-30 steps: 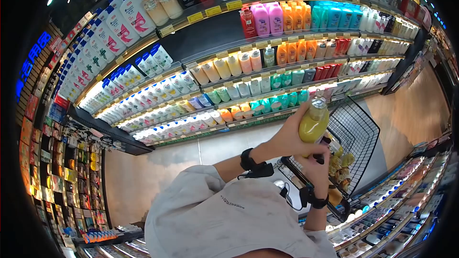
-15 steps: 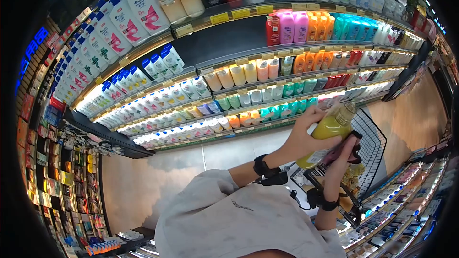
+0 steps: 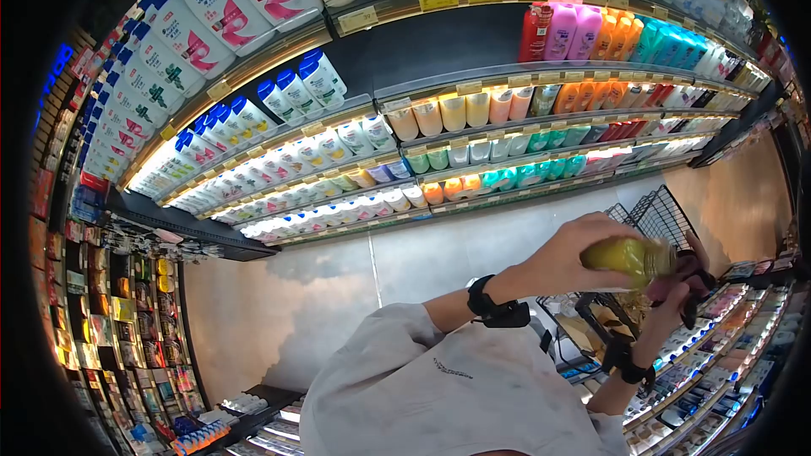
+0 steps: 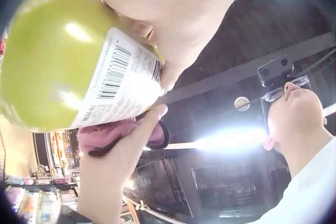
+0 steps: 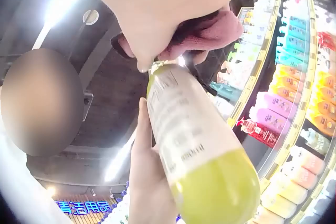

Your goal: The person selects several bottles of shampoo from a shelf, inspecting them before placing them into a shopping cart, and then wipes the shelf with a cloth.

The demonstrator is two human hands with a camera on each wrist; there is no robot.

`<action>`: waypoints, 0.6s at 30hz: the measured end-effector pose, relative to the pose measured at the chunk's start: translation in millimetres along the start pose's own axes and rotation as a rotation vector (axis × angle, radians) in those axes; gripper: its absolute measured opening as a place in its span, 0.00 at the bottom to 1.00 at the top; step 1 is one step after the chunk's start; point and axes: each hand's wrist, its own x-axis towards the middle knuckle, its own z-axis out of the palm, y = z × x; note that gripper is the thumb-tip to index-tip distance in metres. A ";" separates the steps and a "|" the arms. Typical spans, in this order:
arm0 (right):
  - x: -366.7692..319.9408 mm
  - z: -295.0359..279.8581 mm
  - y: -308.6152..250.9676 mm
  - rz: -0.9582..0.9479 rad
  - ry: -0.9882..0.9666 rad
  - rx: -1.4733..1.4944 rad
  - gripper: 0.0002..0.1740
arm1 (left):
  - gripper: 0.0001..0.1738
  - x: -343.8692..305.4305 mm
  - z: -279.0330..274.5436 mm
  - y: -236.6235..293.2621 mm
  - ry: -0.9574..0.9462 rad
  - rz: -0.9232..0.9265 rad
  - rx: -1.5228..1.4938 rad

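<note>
A yellow-green bottle [image 3: 615, 258] lies nearly level in the left hand [image 3: 574, 245], its neck pointing right in the head view. Beside the neck, the right hand [image 3: 669, 311] holds a pink and black cloth [image 3: 694, 277]. The bottle [image 4: 47, 66] shows a white barcode label in the left wrist view, with the left hand [image 4: 181, 14] round it and the cloth [image 4: 107, 133] below. In the right wrist view the cloth [image 5: 218, 30] hangs from the right hand [image 5: 152, 3] close to the neck of the bottle [image 5: 197, 134]; the left hand [image 5: 149, 182] supports its side.
Long shelves [image 3: 473, 139] of coloured bottles curve across the front. A black wire cart [image 3: 663, 218] stands beyond the hands. More stocked shelves [image 3: 122, 312] are at the left and lower right, with pale floor [image 3: 439, 257] between.
The hands and bottle have moved right in the head view. The bottle has turned from upright to nearly level, and the right hand with the cloth has shifted from its side to the neck end.
</note>
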 end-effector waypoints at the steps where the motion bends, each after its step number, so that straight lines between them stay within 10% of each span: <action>1: 4.9 -2.9 -1.9 -0.001 -0.100 -0.022 0.23 | 0.32 2.9 -1.2 0.2 -0.063 0.061 0.086; 4: 11.3 -15.9 -23.5 0.046 -0.447 -0.192 0.15 | 0.31 8.4 6.8 -10.9 -0.150 0.184 0.148; 18: -15.0 -147.7 26.2 0.026 -0.302 -0.537 0.22 | 0.35 39.3 143.7 -35.8 -0.645 -0.276 0.251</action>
